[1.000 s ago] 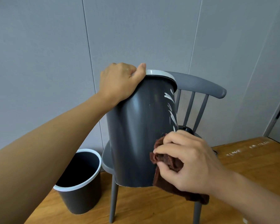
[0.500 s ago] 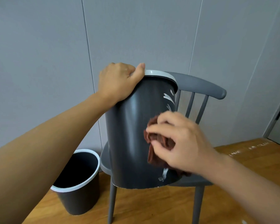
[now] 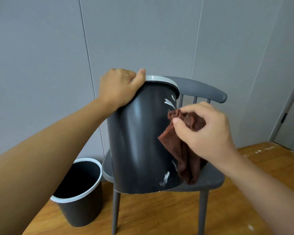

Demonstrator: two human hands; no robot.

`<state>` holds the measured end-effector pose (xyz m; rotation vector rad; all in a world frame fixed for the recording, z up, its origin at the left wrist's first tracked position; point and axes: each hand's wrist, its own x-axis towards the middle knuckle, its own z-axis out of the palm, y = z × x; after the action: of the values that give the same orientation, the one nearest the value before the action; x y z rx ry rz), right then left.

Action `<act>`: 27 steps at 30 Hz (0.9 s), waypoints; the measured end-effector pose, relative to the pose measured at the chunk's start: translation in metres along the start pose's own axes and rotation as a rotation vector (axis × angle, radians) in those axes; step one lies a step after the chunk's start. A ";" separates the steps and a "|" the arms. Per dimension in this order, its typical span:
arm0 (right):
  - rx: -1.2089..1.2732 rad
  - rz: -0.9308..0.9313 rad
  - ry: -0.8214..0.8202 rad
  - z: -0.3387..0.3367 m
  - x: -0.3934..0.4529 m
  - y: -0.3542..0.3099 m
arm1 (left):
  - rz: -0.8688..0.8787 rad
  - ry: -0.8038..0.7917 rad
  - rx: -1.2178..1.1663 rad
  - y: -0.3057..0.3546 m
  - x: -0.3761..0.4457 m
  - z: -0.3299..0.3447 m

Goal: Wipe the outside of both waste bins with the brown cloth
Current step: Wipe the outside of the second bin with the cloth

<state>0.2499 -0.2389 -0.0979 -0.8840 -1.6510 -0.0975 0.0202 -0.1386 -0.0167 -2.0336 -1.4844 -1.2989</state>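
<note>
The dark grey, smooth plastic waste bin with a pale grey rim (image 3: 137,146) stands tilted on the seat of the grey wooden spindle-back chair (image 3: 209,177), its mouth leaning toward the chair back. White smear marks (image 3: 168,101) show near its rim and again near its base. The left hand (image 3: 120,87) grips the rim, fingers curled over the edge, thumb lying along the top. The right hand (image 3: 205,131) pinches the brown, nappy, folded cloth (image 3: 178,150) between thumb and curled fingers, pressing its bunched top against the bin's right side just below the upper smears; the rest hangs down to the seat. A second dark grey, round plastic bin with a white rim (image 3: 78,197) stands upright on the orange-brown wooden floor (image 3: 159,216), left of the chair. Behind is a grey panelled wall (image 3: 143,34)
</note>
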 end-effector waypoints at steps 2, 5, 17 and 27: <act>0.009 0.101 0.058 0.008 0.018 0.005 | 0.002 -0.006 0.003 0.001 0.000 0.000; -0.041 0.185 0.072 0.028 0.027 0.010 | 0.003 -0.009 0.011 0.002 0.002 0.001; 0.016 0.206 -0.368 0.015 0.009 0.014 | -0.012 0.001 0.005 -0.006 0.002 0.001; -0.280 0.134 0.158 -0.001 0.056 0.012 | -0.032 -0.003 -0.006 -0.005 0.001 0.001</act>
<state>0.2571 -0.2035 -0.0538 -1.1669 -1.4475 -0.3038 0.0160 -0.1352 -0.0180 -2.0251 -1.5215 -1.3147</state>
